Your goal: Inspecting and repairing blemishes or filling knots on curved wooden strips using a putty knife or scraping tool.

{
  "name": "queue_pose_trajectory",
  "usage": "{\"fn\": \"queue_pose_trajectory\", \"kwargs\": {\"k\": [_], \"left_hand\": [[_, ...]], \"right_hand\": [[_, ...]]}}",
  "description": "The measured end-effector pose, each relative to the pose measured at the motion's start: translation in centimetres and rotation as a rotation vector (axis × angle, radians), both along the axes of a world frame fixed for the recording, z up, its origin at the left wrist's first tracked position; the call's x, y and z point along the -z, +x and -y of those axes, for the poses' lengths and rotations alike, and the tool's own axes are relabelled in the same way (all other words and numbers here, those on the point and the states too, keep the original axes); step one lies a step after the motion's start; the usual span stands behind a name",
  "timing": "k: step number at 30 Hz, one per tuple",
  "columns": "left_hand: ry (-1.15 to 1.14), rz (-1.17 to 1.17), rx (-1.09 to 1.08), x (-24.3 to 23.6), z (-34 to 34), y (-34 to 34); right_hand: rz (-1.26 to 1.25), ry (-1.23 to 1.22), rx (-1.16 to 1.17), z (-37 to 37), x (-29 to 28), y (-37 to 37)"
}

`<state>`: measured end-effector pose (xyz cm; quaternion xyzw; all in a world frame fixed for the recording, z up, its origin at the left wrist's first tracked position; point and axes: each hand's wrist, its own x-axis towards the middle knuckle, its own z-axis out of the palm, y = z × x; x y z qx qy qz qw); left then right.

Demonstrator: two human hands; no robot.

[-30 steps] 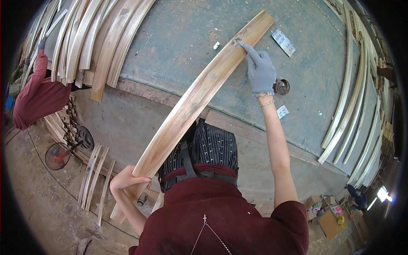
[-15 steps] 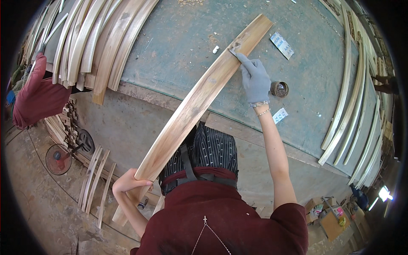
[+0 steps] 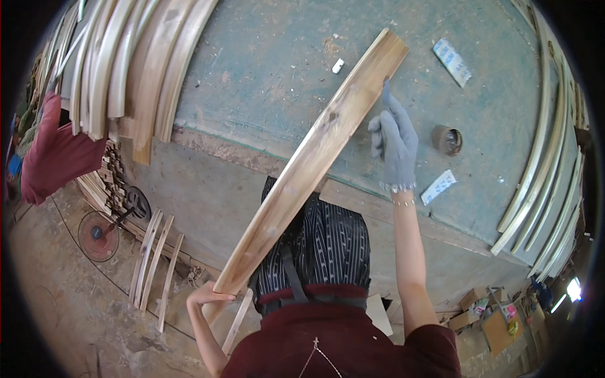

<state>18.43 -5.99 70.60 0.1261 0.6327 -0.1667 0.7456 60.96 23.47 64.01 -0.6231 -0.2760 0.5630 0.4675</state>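
Observation:
A long, slightly curved wooden board (image 3: 302,170) slants from my lap up over the green-topped table (image 3: 265,82), with dark knots and stains along its face. My left hand (image 3: 213,295), bare, grips its near end, thumb along the edge. My right hand (image 3: 397,142), in a grey glove, is beside the far part of the board. Its index finger stretches to the board's right edge; the other fingers are loosely bent, and I see nothing held in them. Right of the glove is a small round tin (image 3: 449,140) with dark contents.
Blue-and-white packets (image 3: 452,62) and a small white piece (image 3: 338,66) lie on the table. Curved wooden strips are stacked at left (image 3: 145,69) and right (image 3: 535,151). A person in a red sleeve (image 3: 60,151) works at the left. A fan (image 3: 98,235) stands on the floor.
My right hand has moved off the board's dark spot to its right edge, fingers loosened. The board's near end and my left hand have shifted right and lower in view.

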Motion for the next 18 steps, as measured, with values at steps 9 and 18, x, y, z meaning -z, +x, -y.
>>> {"fn": "queue_pose_trajectory", "kwargs": {"k": [9,18], "left_hand": [[-0.164,-0.01,0.043,5.4,1.1,-0.7],[-0.147,0.02,0.04,5.6,0.4,-0.5]], "right_hand": [[0.661,0.161,-0.271,2.8,1.6,-0.7],[0.806,0.288,-0.323,3.4,3.3,-2.0]]}}
